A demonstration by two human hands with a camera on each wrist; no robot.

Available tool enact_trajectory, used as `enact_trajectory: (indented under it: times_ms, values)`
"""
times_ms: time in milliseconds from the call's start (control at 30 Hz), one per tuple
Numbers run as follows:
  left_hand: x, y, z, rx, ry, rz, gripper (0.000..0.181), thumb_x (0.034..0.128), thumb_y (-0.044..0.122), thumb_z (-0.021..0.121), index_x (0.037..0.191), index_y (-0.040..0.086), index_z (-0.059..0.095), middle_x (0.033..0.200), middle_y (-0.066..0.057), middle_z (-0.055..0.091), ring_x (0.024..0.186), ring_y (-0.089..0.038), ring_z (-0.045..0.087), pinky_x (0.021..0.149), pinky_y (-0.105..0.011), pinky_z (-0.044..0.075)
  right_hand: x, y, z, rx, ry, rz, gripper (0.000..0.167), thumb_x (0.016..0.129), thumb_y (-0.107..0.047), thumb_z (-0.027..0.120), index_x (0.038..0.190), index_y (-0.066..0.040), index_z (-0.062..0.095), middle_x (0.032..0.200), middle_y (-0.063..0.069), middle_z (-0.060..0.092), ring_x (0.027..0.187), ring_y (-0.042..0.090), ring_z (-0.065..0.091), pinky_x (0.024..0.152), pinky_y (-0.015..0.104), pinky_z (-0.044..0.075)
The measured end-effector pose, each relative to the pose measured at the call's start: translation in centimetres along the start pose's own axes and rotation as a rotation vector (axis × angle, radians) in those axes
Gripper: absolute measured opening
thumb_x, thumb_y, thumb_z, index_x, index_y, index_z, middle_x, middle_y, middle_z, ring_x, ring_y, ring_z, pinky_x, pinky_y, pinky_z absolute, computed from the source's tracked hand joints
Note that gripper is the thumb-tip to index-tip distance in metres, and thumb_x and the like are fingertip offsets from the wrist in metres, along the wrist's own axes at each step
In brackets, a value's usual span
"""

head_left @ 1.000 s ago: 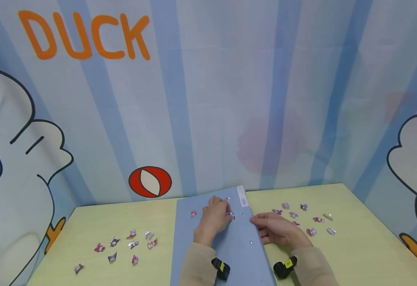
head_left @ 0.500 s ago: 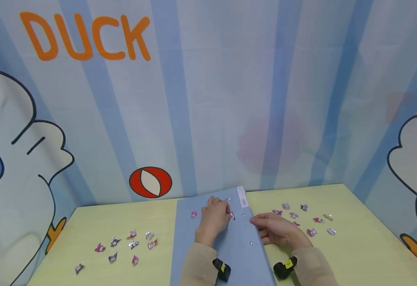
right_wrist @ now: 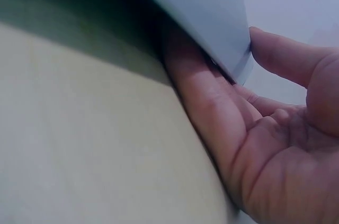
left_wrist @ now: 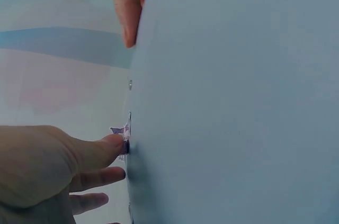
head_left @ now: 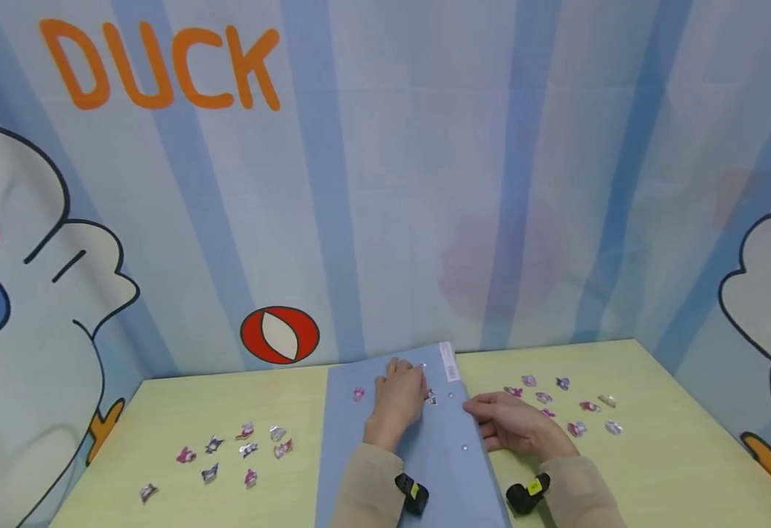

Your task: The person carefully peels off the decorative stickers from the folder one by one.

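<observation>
A light blue folder lies in the middle of the table, its right edge lifted a little. My left hand rests on its upper part, and the left wrist view shows the thumb pressing a small purple-and-white character sticker against the surface. The other fingers there are extended. A pink sticker sits on the folder left of that hand. My right hand grips the folder's right edge: in the right wrist view the thumb is on top and the fingers are under the cover.
Several small shiny stickers are scattered on the pale yellow table left of the folder, and several more to its right. A white label marks the folder's top right corner. A striped blue curtain hangs behind.
My left hand has shifted very slightly, staying at the same sticker. The right hand keeps its place on the folder's edge.
</observation>
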State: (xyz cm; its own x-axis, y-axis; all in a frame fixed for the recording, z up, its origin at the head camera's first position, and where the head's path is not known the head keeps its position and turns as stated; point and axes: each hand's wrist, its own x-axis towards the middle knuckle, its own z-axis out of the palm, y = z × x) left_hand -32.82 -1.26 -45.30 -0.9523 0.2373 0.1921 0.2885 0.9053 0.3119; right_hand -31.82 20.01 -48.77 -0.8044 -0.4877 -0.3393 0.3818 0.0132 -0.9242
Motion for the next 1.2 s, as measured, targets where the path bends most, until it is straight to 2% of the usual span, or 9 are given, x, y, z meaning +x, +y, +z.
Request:
enact_trajectory:
  times_ms: [233,333,433,567,667,800,933,1067,1200]
  values:
    - [-0.8,0.3,-1.3,-0.046,-0.004,0.047,0.020,0.0945,0.012,0.063,0.076,0.013,0.054,0.119,-0.011,0.058,0.135,-0.035,0.035,0.096,-0.058,0.037,0.0,0.2,0.1,-0.009,0.015,-0.008,0.041,0.102,-0.025,0.053,0.126,0.008,0.052,0.106,0.023,0.069,0.090,0.031,0.070,0.072,0.039,0.056]
    - [-1.2,0.0,-2.0,-0.038,0.017,0.052,0.016,0.0963,0.014,0.060,0.080,0.012,0.057,0.116,-0.011,0.059,0.132,-0.034,0.039,0.093,-0.056,0.039,-0.1,0.3,0.1,-0.009,0.018,-0.002,0.042,0.102,-0.025,0.053,0.127,0.008,0.052,0.106,0.022,0.069,0.090,0.030,0.070,0.071,0.038,0.056]
    - [-1.5,-0.9,-2.7,-0.032,0.017,0.041,0.013,0.0967,0.011,0.058,0.084,0.009,0.057,0.105,-0.010,0.057,0.118,-0.030,0.045,0.086,-0.053,0.041,-0.2,0.3,0.1,-0.009,0.015,-0.004,0.041,0.102,-0.025,0.052,0.127,0.009,0.052,0.105,0.021,0.069,0.089,0.030,0.070,0.071,0.038,0.056]
    - [-1.8,-2.7,-3.4,-0.075,0.002,-0.012,0.012,0.0988,0.011,0.054,0.088,0.007,0.054,0.105,-0.012,0.054,0.113,-0.030,0.044,0.086,-0.054,0.039,-0.3,0.2,0.1,-0.005,0.001,-0.010,0.040,0.103,-0.024,0.051,0.126,0.009,0.052,0.105,0.022,0.069,0.090,0.031,0.070,0.072,0.039,0.056]
    - [-2.2,-4.2,-4.0,-0.093,0.020,-0.042,0.014,0.1004,0.014,0.052,0.092,0.003,0.055,0.115,-0.019,0.055,0.119,-0.035,0.043,0.089,-0.058,0.038,-0.1,0.1,0.1,0.001,-0.010,-0.011,0.039,0.103,-0.023,0.051,0.125,0.009,0.053,0.105,0.022,0.069,0.090,0.031,0.070,0.072,0.039,0.056]
    - [-2.7,-6.3,-4.9,-0.086,0.032,-0.083,0.018,0.0999,0.015,0.054,0.101,-0.003,0.059,0.115,-0.021,0.056,0.119,-0.036,0.043,0.090,-0.060,0.038,-0.1,0.0,0.2,0.004,-0.011,-0.008,0.039,0.102,-0.023,0.051,0.124,0.009,0.053,0.104,0.023,0.069,0.090,0.031,0.070,0.072,0.038,0.056]
    - [-3.4,-8.6,-5.6,-0.068,0.022,-0.161,0.024,0.0989,0.017,0.056,0.109,-0.005,0.061,0.113,-0.019,0.056,0.115,-0.034,0.043,0.090,-0.057,0.039,0.0,0.0,0.1,0.003,-0.007,-0.006,0.040,0.102,-0.024,0.051,0.126,0.009,0.053,0.105,0.022,0.069,0.090,0.031,0.070,0.072,0.039,0.056]
    - [-4.1,-11.1,-6.4,-0.035,0.006,-0.225,0.024,0.0984,0.018,0.057,0.108,-0.004,0.062,0.114,-0.020,0.055,0.115,-0.036,0.042,0.090,-0.058,0.039,0.0,0.1,0.1,0.001,0.000,-0.006,0.042,0.102,-0.024,0.051,0.127,0.010,0.051,0.105,0.022,0.069,0.091,0.032,0.070,0.073,0.040,0.056]
    - [-4.9,-13.4,-7.0,-0.024,0.008,-0.266,0.019,0.0981,0.016,0.057,0.099,-0.002,0.063,0.113,-0.022,0.055,0.120,-0.040,0.039,0.090,-0.062,0.036,0.1,0.1,0.2,-0.003,0.000,-0.011,0.042,0.102,-0.024,0.052,0.127,0.010,0.051,0.104,0.022,0.069,0.091,0.032,0.070,0.074,0.040,0.056]
